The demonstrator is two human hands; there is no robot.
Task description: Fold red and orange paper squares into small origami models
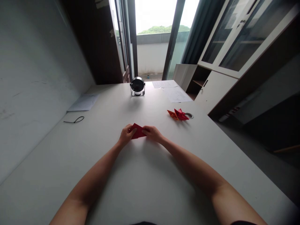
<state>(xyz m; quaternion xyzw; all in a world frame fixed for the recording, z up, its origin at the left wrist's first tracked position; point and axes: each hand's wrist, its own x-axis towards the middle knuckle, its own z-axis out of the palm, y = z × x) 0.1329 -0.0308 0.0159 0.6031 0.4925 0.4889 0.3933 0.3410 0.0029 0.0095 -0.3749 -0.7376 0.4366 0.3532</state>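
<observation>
A folded piece of red paper [138,131] is held between my two hands over the middle of the white table [140,187]. My left hand [126,134] grips its left side, thumb on top and fingers curled behind. Its right side is pinched by my right hand [152,132], with the thumb lying across the front. The paper has a pointed upper corner and a slanted lower edge. My fingertips behind it are hidden.
Red and orange folded paper pieces [179,114] lie to the right, against a pale ring [189,115]. A round black device on a silver stand [137,86] stands at the back. Paper sheets [177,93] lie back right, another sheet [83,102] left, near a black cable tie [74,120].
</observation>
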